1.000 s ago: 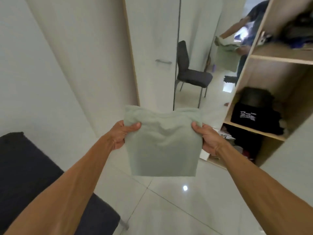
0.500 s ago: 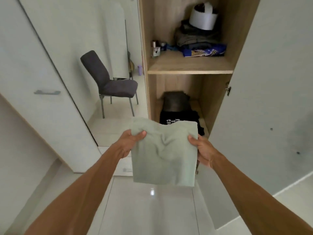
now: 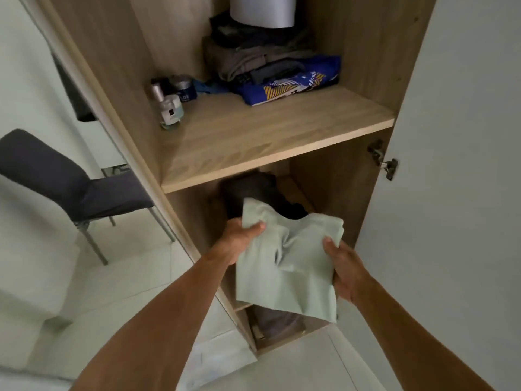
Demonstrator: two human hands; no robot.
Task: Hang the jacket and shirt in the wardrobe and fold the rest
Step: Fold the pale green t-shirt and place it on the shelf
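A folded pale green garment hangs between my two hands in front of the open wooden wardrobe. My left hand pinches its upper left edge with the thumb on top. Its right side is gripped by my right hand. The garment's top edge sits just inside the lower compartment, over a dark pile of clothes that it partly hides.
The upper shelf holds a stack of folded clothes, a blue patterned item and small bottles. The white wardrobe door stands open at right. A dark chair is at left on the tiled floor.
The view has swung from the room to face the wardrobe and come much closer. Both hands have carried the green garment forward to the mouth of the lower compartment.
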